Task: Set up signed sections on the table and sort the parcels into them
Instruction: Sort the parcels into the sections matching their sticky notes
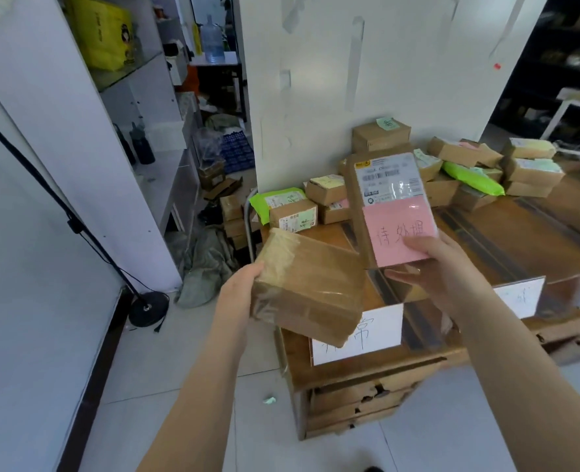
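Two brown taped parcels (310,287), pink-noted parcel (389,206)

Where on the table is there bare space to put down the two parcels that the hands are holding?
Bare wood lies between the white signs at the near edge and the parcel heap along the wall. The widest patch is right of the pink-noted parcel in the right hand. The back row is crowded. The left hand holds the taped box.

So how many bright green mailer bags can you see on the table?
2: one green mailer bag at the table's far left edge, another green mailer bag lying across the boxes far right. The piles may hide more.
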`<state>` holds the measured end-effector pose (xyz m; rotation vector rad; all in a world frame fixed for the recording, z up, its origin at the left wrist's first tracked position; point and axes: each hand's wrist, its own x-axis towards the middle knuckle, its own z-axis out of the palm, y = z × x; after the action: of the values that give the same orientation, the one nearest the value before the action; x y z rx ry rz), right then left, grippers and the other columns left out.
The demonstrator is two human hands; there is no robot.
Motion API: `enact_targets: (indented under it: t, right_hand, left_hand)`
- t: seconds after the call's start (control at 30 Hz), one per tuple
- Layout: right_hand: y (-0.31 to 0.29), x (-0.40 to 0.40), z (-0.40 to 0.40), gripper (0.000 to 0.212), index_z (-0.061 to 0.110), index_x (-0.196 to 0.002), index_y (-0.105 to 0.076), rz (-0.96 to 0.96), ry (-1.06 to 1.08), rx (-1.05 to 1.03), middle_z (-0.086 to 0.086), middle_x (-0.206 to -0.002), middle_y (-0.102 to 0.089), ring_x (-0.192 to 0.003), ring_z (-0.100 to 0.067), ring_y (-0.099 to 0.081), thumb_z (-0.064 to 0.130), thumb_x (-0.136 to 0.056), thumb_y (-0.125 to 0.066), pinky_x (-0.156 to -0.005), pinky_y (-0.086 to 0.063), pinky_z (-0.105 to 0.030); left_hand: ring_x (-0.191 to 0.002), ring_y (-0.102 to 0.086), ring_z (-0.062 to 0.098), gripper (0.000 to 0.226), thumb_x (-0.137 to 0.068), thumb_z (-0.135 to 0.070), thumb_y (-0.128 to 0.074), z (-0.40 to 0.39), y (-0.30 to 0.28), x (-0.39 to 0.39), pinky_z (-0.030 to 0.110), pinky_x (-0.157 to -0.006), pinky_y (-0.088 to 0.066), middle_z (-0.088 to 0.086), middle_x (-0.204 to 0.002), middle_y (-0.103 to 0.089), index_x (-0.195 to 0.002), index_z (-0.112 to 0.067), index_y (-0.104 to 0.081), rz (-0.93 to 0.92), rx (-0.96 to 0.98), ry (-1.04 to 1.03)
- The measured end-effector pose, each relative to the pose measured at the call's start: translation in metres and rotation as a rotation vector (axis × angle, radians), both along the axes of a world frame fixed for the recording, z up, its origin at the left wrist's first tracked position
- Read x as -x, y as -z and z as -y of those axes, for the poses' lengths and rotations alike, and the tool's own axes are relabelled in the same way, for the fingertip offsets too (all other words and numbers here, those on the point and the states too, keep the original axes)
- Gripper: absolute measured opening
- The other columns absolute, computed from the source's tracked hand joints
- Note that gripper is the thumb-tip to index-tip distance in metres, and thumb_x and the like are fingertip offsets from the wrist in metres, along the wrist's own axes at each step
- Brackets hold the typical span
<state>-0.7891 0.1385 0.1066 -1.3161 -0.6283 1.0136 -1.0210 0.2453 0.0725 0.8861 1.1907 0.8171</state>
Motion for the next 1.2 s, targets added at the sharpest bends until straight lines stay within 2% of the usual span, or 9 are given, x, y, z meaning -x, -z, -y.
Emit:
enact_targets:
  t: [0.17, 0.27, 0.4, 0.47, 0.57, 0.67, 0.8, 1.0, 1.2]
  right_hand:
    - [0.013, 0.002, 0.007, 0.066, 0.010, -0.128, -0.051, -0.056, -0.211, 0.042, -0.019, -0.111, -0.063, -0.108, -0.037, -0.061, 0.025, -0.067, -0.071, -0.088, -0.052, -0.055]
    - [0.023, -0.002, 0.010, 0.050, 0.013, -0.119, -0.055, -0.016, -0.154, 0.076, -0.020, -0.113, -0.063, -0.111, -0.040, -0.059, 0.023, -0.073, -0.070, -0.096, -0.046, -0.058]
    - [0.027, -0.022, 0.020, 0.028, 0.020, -0.109, -0.057, -0.251, -0.048, 0.011, -0.011, -0.103, -0.063, -0.110, -0.033, -0.059, 0.024, -0.081, -0.060, -0.093, -0.046, -0.059]
    - [0.027, -0.034, 0.027, 0.025, 0.019, -0.110, -0.056, -0.318, -0.039, 0.030, -0.009, -0.099, -0.063, -0.110, -0.031, -0.058, 0.022, -0.085, -0.056, -0.090, -0.048, -0.058]
    - [0.028, -0.048, 0.035, 0.023, 0.020, -0.114, -0.054, -0.352, -0.050, 0.018, -0.009, -0.100, -0.061, -0.110, -0.031, -0.057, 0.022, -0.092, -0.048, -0.085, -0.050, -0.055]
    - [0.024, -0.065, 0.040, 0.026, 0.022, -0.117, -0.053, -0.397, -0.051, -0.033, -0.009, -0.104, -0.060, -0.110, -0.030, -0.057, 0.025, -0.091, -0.047, -0.077, -0.053, -0.053]
    - [0.017, -0.085, 0.045, 0.047, 0.023, -0.123, -0.048, -0.484, -0.062, -0.091, -0.013, -0.122, -0.054, -0.115, -0.032, -0.055, 0.031, -0.078, -0.053, -0.082, -0.051, -0.057]
    - [0.015, -0.102, 0.046, 0.035, 0.023, -0.122, -0.049, -0.536, -0.078, -0.089, -0.015, -0.127, -0.054, -0.115, -0.034, -0.056, 0.031, -0.088, -0.046, -0.085, -0.049, -0.060]
    - [0.017, -0.111, 0.049, 0.053, 0.022, -0.127, -0.048, -0.548, -0.125, -0.046, -0.017, -0.129, -0.056, -0.113, -0.034, -0.059, 0.032, -0.076, -0.056, -0.077, -0.053, -0.059]
  left_hand:
    - [-0.085, -0.060, 0.016, 0.012, -0.085, -0.039, -0.063, 0.013, -0.002, -0.016, 0.037, -0.084, -0.049, -0.008, -0.085, -0.061, -0.078, -0.029, -0.061, -0.064, -0.101, 0.030]
    - [-0.078, -0.059, 0.020, 0.016, -0.083, -0.036, -0.065, 0.021, -0.003, -0.032, 0.035, -0.074, -0.047, 0.001, -0.078, -0.060, -0.071, -0.027, -0.062, -0.117, -0.150, 0.044]
    - [-0.074, -0.058, 0.017, 0.013, -0.084, -0.035, -0.064, 0.028, -0.010, -0.052, 0.034, -0.074, -0.049, -0.004, -0.075, -0.057, -0.074, -0.027, -0.061, -0.115, -0.176, 0.037]
    - [-0.078, -0.057, 0.015, 0.016, -0.083, -0.043, -0.063, 0.033, -0.012, -0.067, 0.034, -0.079, -0.049, -0.005, -0.084, -0.058, -0.084, -0.027, -0.062, -0.100, -0.188, 0.011]
    - [-0.102, -0.052, 0.017, 0.055, -0.081, -0.055, -0.059, 0.038, -0.006, -0.090, 0.042, -0.096, -0.047, 0.000, -0.114, -0.054, -0.124, -0.022, -0.052, -0.087, -0.199, -0.062]
    - [-0.112, -0.048, 0.020, 0.058, -0.086, -0.050, -0.054, 0.048, -0.006, -0.109, 0.046, -0.097, -0.046, 0.002, -0.126, -0.047, -0.136, -0.023, -0.041, 0.064, -0.124, -0.116]
    - [-0.091, -0.059, 0.015, 0.033, -0.098, -0.037, -0.042, 0.058, -0.005, -0.123, 0.031, -0.073, -0.051, 0.002, -0.105, -0.064, -0.119, -0.018, -0.057, 0.411, -0.021, -0.124]
    - [-0.086, -0.061, 0.016, 0.026, -0.099, -0.020, -0.038, 0.075, -0.003, -0.139, 0.034, -0.076, -0.049, 0.000, -0.095, -0.066, -0.105, -0.018, -0.063, 0.451, -0.154, -0.052]
    - [-0.070, -0.071, 0.021, 0.040, -0.092, -0.047, -0.039, 0.092, 0.000, -0.159, 0.040, -0.071, -0.047, 0.004, -0.081, -0.074, -0.096, -0.017, -0.065, 0.577, 0.101, 0.072]
